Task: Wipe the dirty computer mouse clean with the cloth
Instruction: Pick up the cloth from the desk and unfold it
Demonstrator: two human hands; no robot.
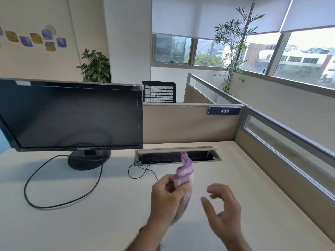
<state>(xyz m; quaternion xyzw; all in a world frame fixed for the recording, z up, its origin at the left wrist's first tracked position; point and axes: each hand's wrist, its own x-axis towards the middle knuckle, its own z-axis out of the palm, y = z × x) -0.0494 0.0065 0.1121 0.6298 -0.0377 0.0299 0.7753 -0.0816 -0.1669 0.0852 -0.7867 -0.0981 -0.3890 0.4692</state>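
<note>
The left hand (165, 198) grips one purple-and-white cloth (184, 173), raised above the desk (72, 223). At its 3 o'clock, the right hand (223, 208) hangs apart, fingers loosely curled, holding nothing. No mouse shows. At 10 o'clock stands one monitor (72, 115); at 12, one cable hatch (177, 156).

- Your cloth (184, 172) is purple with white stripes.
- Your monitor (72, 115) is black, its cable (59, 203) black too.
- The desk (90, 223) is pale cream.
- The sign (224, 111) shows white "439" on navy.
</note>
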